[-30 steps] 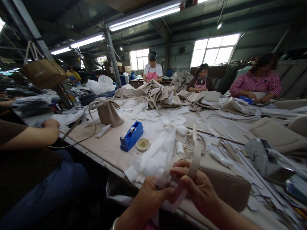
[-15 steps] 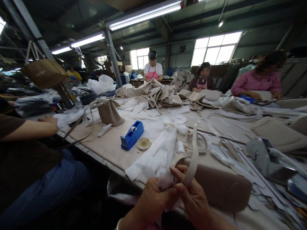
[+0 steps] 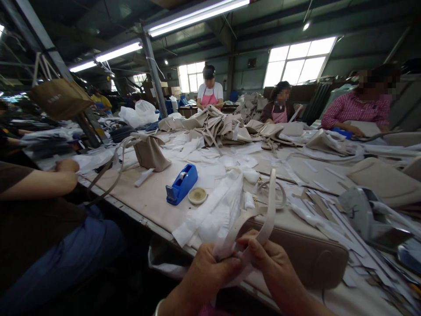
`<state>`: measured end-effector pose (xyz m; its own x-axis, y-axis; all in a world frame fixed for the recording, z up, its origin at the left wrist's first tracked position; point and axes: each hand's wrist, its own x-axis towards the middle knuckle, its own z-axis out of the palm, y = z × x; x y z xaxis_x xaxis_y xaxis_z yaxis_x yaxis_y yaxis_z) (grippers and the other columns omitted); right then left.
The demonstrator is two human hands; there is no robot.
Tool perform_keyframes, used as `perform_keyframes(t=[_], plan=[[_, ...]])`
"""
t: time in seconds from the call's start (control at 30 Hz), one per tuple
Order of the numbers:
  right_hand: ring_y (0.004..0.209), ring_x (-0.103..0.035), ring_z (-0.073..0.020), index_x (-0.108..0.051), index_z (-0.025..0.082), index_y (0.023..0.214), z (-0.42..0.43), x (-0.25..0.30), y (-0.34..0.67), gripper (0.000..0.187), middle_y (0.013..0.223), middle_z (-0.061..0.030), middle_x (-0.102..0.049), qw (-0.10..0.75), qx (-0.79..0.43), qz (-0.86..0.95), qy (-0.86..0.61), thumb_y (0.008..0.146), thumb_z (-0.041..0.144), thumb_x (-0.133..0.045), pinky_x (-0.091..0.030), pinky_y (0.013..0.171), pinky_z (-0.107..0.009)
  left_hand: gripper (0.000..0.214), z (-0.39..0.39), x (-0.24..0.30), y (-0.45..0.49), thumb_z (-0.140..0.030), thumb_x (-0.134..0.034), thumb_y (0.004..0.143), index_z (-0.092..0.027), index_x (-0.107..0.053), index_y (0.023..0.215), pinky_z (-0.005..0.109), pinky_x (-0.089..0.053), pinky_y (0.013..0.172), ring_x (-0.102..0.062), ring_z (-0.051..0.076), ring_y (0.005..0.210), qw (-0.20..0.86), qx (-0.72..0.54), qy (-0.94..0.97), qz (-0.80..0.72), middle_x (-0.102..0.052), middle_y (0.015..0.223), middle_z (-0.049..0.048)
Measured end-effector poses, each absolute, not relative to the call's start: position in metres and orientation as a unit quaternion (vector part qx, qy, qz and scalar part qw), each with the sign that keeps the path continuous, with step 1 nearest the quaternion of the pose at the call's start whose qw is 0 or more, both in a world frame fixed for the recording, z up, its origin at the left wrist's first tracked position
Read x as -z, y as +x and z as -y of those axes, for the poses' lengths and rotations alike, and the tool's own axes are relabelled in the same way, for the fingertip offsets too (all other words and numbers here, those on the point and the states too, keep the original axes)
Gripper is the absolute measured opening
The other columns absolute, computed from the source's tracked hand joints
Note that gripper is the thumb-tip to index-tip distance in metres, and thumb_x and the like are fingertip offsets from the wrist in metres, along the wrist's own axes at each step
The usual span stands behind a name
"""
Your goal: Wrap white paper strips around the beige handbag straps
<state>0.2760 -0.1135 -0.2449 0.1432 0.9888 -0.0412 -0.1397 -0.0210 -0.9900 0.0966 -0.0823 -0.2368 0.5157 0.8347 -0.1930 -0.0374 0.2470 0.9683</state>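
Note:
At the table's near edge, my left hand (image 3: 210,270) is closed on a beige strap (image 3: 271,206) and a thin white wrapping sheet (image 3: 241,272) around it. My right hand (image 3: 271,259) pinches the same strap close beside the left, thumb and fingers bent. The strap loops upward from my hands. Behind my right hand a beige handbag (image 3: 305,250) lies on its side, with gold-coloured hardware and a strap loop on top. More white tissue strips (image 3: 213,210) lie just beyond my left hand.
A blue tape dispenser (image 3: 182,184) and a small round dish (image 3: 198,195) stand left of the tissue. A small beige bag (image 3: 151,152) sits farther left. A grey metal tool (image 3: 368,217) lies right, among paper strips. A co-worker's arm (image 3: 39,177) rests at left; other people work across the table.
My hands have drawn slightly apart, and my right fingers have shifted along the strap. The strap loop has tipped a little to the right.

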Motion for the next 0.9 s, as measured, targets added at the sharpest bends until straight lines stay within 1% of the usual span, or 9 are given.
perform_keyframes(t=[0.07, 0.17, 0.27, 0.4, 0.47, 0.53, 0.63, 0.77, 0.9], plan=[[0.083, -0.06, -0.0217, -0.077, 0.018, 0.088, 0.116, 0.248, 0.275, 0.038, 0.087, -0.0061, -0.069, 0.539, -0.534, 0.433, -0.486, 0.084, 0.055, -0.066, -0.047, 0.074, -0.032, 0.022, 0.082, 0.239, 0.097, -0.032, -0.076, 0.078, -0.011, -0.075, 0.081, 0.024, -0.039, 0.061, -0.049, 0.012, 0.063, 0.698, -0.317, 0.521, -0.374, -0.06, 0.066, 0.0016], [0.093, -0.064, -0.0252, -0.075, 0.018, 0.103, 0.111, 0.238, 0.273, 0.049, 0.098, -0.0108, -0.073, 0.52, -0.685, 0.334, -0.386, 0.086, 0.061, -0.06, -0.049, 0.084, -0.037, 0.025, 0.084, 0.24, 0.1, -0.034, -0.077, 0.076, -0.01, -0.074, 0.079, 0.024, -0.038, 0.059, -0.049, 0.012, 0.061, 0.727, -0.307, 0.507, -0.347, -0.06, 0.065, 0.0022], [0.093, -0.067, -0.0257, -0.07, 0.02, 0.115, 0.105, 0.22, 0.269, 0.049, 0.109, -0.0114, -0.073, 0.53, -0.757, 0.206, -0.323, 0.08, 0.055, -0.069, -0.052, 0.085, -0.04, 0.022, 0.087, 0.236, 0.105, -0.032, -0.076, 0.076, -0.01, -0.074, 0.078, 0.024, -0.038, 0.06, -0.049, 0.013, 0.064, 0.732, -0.294, 0.517, -0.332, -0.06, 0.067, 0.002], [0.079, -0.066, -0.0196, -0.073, 0.015, 0.084, 0.1, 0.213, 0.263, 0.027, 0.09, -0.0083, -0.073, 0.569, -0.707, 0.222, -0.356, 0.079, 0.041, -0.076, -0.052, 0.073, -0.03, 0.017, 0.089, 0.233, 0.111, -0.027, -0.074, 0.076, -0.01, -0.072, 0.08, 0.023, -0.038, 0.06, -0.047, 0.012, 0.064, 0.718, -0.295, 0.514, -0.366, -0.059, 0.068, 0.0009], [0.082, -0.064, -0.0183, -0.07, 0.014, 0.072, 0.099, 0.216, 0.262, 0.032, 0.086, -0.0081, -0.071, 0.593, -0.677, 0.256, -0.354, 0.083, 0.043, -0.072, -0.051, 0.073, -0.026, 0.024, 0.088, 0.237, 0.11, -0.031, -0.078, 0.074, -0.01, -0.07, 0.084, 0.023, -0.037, 0.059, -0.046, 0.011, 0.063, 0.724, -0.307, 0.498, -0.366, -0.058, 0.069, 0.0012], [0.083, -0.063, -0.0176, -0.071, 0.015, 0.073, 0.1, 0.219, 0.264, 0.033, 0.086, -0.0067, -0.069, 0.61, -0.654, 0.263, -0.362, 0.085, 0.046, -0.069, -0.051, 0.073, -0.025, 0.034, 0.087, 0.244, 0.109, -0.04, -0.08, 0.074, -0.01, -0.068, 0.086, 0.022, -0.034, 0.056, -0.044, 0.01, 0.06, 0.731, -0.32, 0.492, -0.347, -0.056, 0.067, 0.0005], [0.073, -0.062, -0.0155, -0.07, 0.015, 0.078, 0.101, 0.221, 0.268, 0.035, 0.084, -0.0053, -0.067, 0.607, -0.639, 0.271, -0.388, 0.087, 0.048, -0.066, -0.051, 0.066, -0.025, 0.043, 0.086, 0.254, 0.109, -0.054, -0.07, 0.083, -0.011, -0.064, 0.082, 0.019, -0.027, 0.05, -0.038, 0.006, 0.052, 0.743, -0.335, 0.475, -0.334, -0.05, 0.057, -0.0028], [0.06, -0.06, -0.0144, -0.067, 0.017, 0.083, 0.103, 0.219, 0.275, 0.036, 0.085, -0.0043, -0.067, 0.572, -0.65, 0.317, -0.386, 0.088, 0.052, -0.063, -0.049, 0.054, -0.026, 0.046, 0.086, 0.261, 0.113, -0.057, -0.062, 0.087, -0.012, -0.062, 0.082, 0.018, -0.028, 0.046, -0.042, 0.007, 0.046, 0.789, -0.314, 0.4, -0.345, -0.054, 0.053, -0.0009], [0.083, -0.064, -0.019, -0.065, 0.019, 0.076, 0.1, 0.221, 0.281, 0.035, 0.104, -0.0062, -0.068, 0.575, -0.609, 0.388, -0.384, 0.091, 0.051, -0.06, -0.052, 0.07, -0.028, 0.039, 0.088, 0.26, 0.114, -0.051, -0.064, 0.087, -0.012, -0.063, 0.087, 0.018, -0.035, 0.042, -0.048, 0.008, 0.042, 0.829, -0.292, 0.334, -0.34, -0.059, 0.054, 0.0019]])
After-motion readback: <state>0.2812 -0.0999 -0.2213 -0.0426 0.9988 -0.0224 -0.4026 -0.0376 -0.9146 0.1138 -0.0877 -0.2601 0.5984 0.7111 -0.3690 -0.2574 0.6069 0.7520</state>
